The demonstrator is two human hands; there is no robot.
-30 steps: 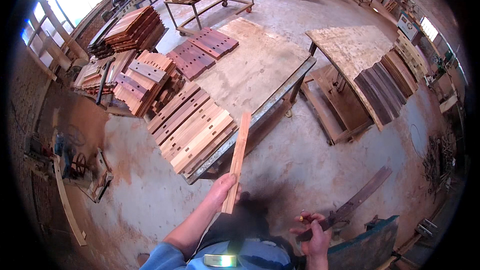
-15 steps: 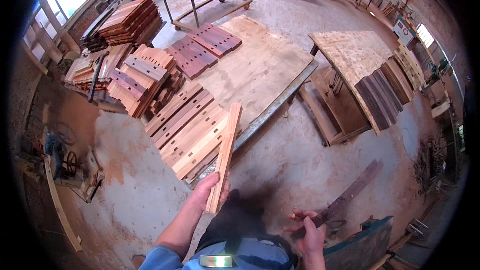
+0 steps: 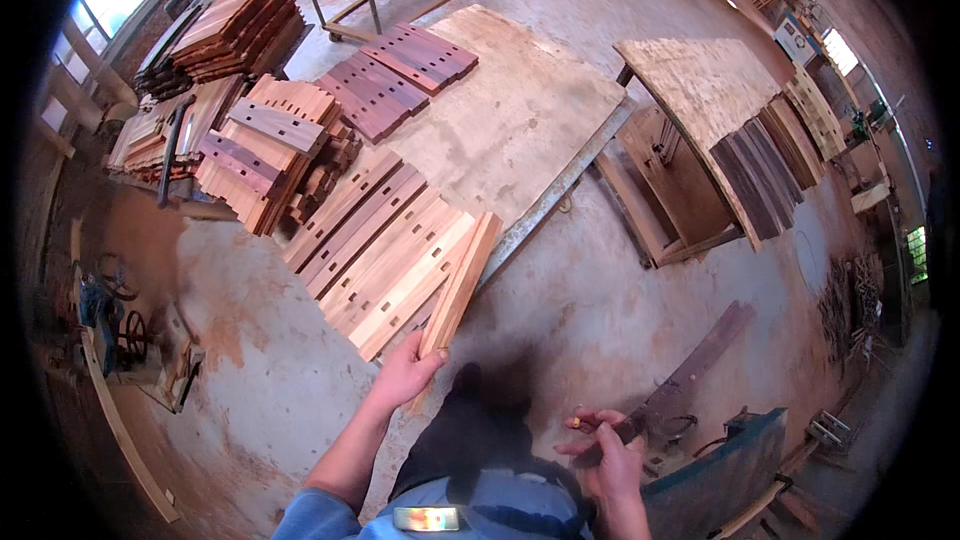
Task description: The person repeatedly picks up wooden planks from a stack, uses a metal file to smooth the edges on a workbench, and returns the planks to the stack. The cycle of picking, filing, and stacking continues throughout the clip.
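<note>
Gripping pale strip (image 3: 461, 285) in closed left hand (image 3: 410, 370), at near corner of plywood-topped table (image 3: 530, 105), near slotted boards (image 3: 385, 252) laid there. Apparently holding dark strip (image 3: 695, 365) by its near end in half-curled right hand (image 3: 612, 452), well apart from table.

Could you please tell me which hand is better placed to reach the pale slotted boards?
Probably the left hand: it is close to the pale slotted boards, though it grips a pale wood strip. The right hand is farther away, holding a dark board.
</note>
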